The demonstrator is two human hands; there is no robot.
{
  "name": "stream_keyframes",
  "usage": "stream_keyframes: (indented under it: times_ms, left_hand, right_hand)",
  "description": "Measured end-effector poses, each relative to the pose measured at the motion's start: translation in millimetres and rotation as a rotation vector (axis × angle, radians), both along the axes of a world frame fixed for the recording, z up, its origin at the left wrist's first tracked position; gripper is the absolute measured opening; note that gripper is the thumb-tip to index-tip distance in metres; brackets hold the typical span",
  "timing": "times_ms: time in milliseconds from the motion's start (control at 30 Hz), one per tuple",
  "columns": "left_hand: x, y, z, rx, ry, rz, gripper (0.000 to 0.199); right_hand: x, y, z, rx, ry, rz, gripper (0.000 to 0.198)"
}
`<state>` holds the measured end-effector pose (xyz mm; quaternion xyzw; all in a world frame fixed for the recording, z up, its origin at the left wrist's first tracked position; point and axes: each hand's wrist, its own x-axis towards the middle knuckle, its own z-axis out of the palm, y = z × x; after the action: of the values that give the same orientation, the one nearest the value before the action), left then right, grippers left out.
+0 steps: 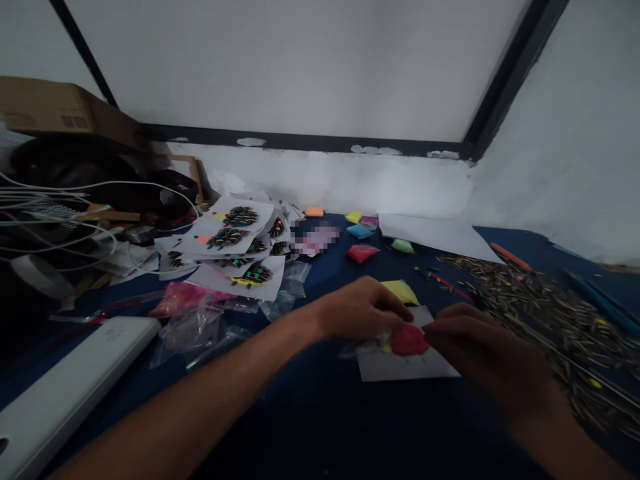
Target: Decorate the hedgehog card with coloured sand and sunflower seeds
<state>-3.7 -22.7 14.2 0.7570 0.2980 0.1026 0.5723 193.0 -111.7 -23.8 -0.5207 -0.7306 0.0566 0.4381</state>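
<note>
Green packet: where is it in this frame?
In the head view, the green packet lies right of centre on the blue table, just right of the red packet.

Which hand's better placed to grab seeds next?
Right, likely: the right hand is near the seeds, while the left hand is farther off, at the other side of the red patch on the paper.

So there's a cardboard box [45, 107] perched on some dark, bulky stuff [75, 163] on the left, can't really tell what that is. White cables [100, 185] are looping all over in front of it. Nearer, a long white slab-shaped thing [85, 380] lies at an angle. Behind everything, a white wall [325, 180] with a dark frame strip [305, 141], kinda blotched with white patches [375, 150].
</note>
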Motion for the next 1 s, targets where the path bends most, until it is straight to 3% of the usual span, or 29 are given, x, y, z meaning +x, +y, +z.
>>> stream_keyframes:
  times_ms: [100, 200, 267, 467, 667, 900, 1000]
  left_hand:
    - [7, -7, -4.8, -0.274, -0.17, -0.075, 0.022]
    - [8, -9, -6.3, -0.39, -0.212, -0.042, 0.017]
    - [8, -8, -7.7, -0.394, -0.186, -0.058, 0.023]
    - [7, -5, -15.4, -0.257, -0.167, -0.293, 0.036]
    - [2, -1, -10.6, -0.36, -0.245, -0.268, 0.031]
    - [6, -8, -10.7, -0.346, -0.171, -0.236, 0.033]
    - [6, -7, -11.2, -0.35, -0.204, -0.179, 0.025]
  right_hand:
    - [-5, -1, 5, 0.047, -0.051, 0.003, 0.011]
    - [-6, -2, 6, 0.005, -0.012, -0.036, 0.015]
    - [-7, -3, 5, -0.062, 0.028, -0.091, 0.017]
    - [-8, -3, 6, -0.234, 0.113, -0.151, 0.027]
    - [5, 1, 4, -0.276, 0.208, -0.161, 0.038]
    - [2, -1, 2, -0.279, 0.138, -0.12, 0.035]
    - [5, -1, 2, -0.232, 0.134, -0.137, 0.037]
